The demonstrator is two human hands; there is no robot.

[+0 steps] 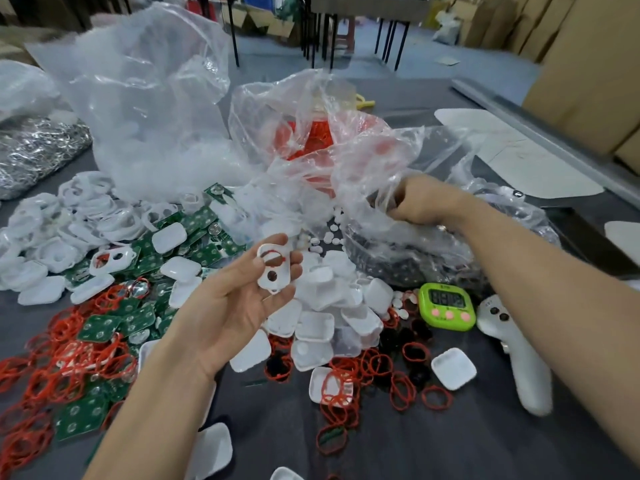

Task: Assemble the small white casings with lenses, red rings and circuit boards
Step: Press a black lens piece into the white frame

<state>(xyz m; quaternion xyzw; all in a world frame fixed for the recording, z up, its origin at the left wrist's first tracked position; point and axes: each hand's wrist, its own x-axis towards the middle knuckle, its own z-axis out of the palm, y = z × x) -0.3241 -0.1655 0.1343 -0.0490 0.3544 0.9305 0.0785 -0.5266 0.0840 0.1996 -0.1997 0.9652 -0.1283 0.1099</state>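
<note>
The left hand (239, 299) is raised palm-up just left of the green timer (446, 306), fingertips pinching a white casing (274, 268) with a red ring (273, 255) seated in it. Beyond the timer, the right hand (420, 200) is curled inside a clear plastic bag (398, 161) — I cannot tell what it grips. Casings, rings and green circuit boards (100, 323) litter the table left of the timer — loose, overlapping.

Thin, crinkled clear plastic bags (145, 109) fill the upper left and centre, glossy with highlights. Smooth white plastic casings (313, 325) with a soft sheen are heaped at centre. Matt red rings (401, 393) look rubbery. Green circuit boards (98, 327) appear flat and semi-gloss. A lime-green plastic timer (446, 306) at right is shiny. The tabletop (433, 445) is dull dark grey cloth.
</note>
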